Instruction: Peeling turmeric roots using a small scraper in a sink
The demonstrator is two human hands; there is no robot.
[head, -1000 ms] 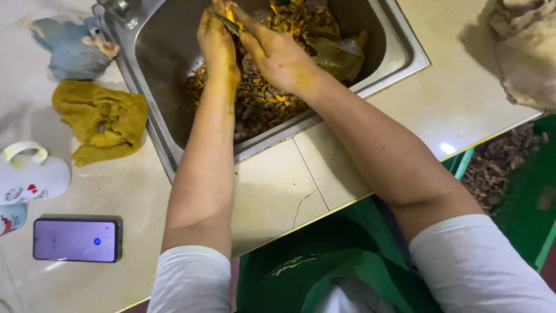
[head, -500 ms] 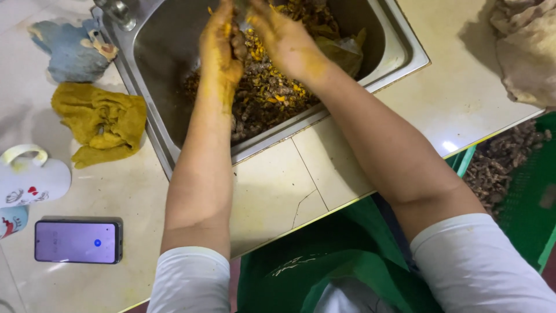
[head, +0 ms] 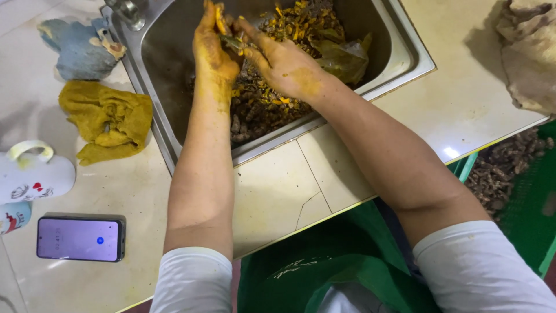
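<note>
Both my hands are over a steel sink (head: 405, 55) that holds a heap of brown and orange turmeric roots and peelings (head: 260, 107). My left hand (head: 213, 49), stained yellow, pinches a small orange turmeric piece (head: 220, 23) at its fingertips. My right hand (head: 284, 65), also stained, meets it from the right and grips a thin grey blade-like tool (head: 233, 42) against the piece. A crumpled clear plastic bag (head: 344, 58) lies in the sink to the right of my hands.
Left of the sink on the tiled counter (head: 278, 191) lie a yellow-stained cloth (head: 110, 119), a blue cloth (head: 78, 49), a white mug (head: 32, 174) and a phone (head: 80, 239). A tap (head: 128, 11) stands at the sink's corner. A brown sack (head: 530, 49) sits right; a green crate (head: 521, 191) with roots below.
My hands have stayed together over the sink, shifting slightly and turning the piece between the fingers. Nothing on the counter has moved.
</note>
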